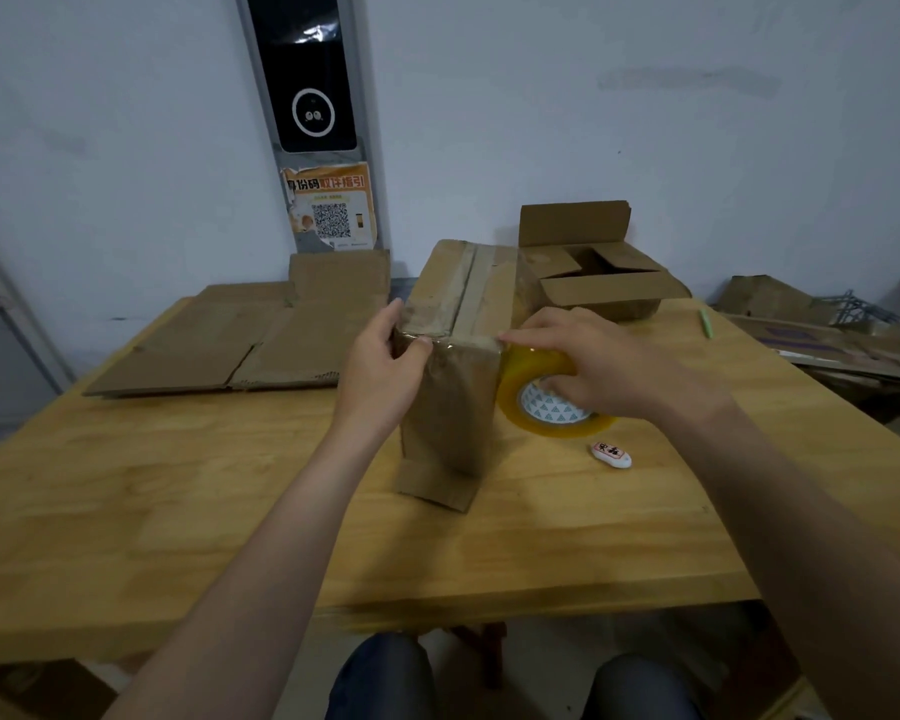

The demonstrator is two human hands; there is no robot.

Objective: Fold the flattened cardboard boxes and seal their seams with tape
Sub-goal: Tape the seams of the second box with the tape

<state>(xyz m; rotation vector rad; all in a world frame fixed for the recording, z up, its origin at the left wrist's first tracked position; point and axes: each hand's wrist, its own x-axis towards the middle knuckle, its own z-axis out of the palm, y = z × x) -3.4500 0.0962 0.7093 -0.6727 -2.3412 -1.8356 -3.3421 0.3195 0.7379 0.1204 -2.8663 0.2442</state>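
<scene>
Head view: your left hand (385,361) clamps the near top edge of the upright cardboard box (448,407), mid-table (489,537). Your right hand (588,366) curls round the tape roll (521,379), tight against the box's right corner. Careful: pull hard sideways and the box, perched on a splayed bottom flap, may tip and wrinkle the tape.

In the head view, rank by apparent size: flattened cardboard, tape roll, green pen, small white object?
1. flattened cardboard
2. tape roll
3. green pen and small white object: alike; pen lies farther, so unranked.
</scene>
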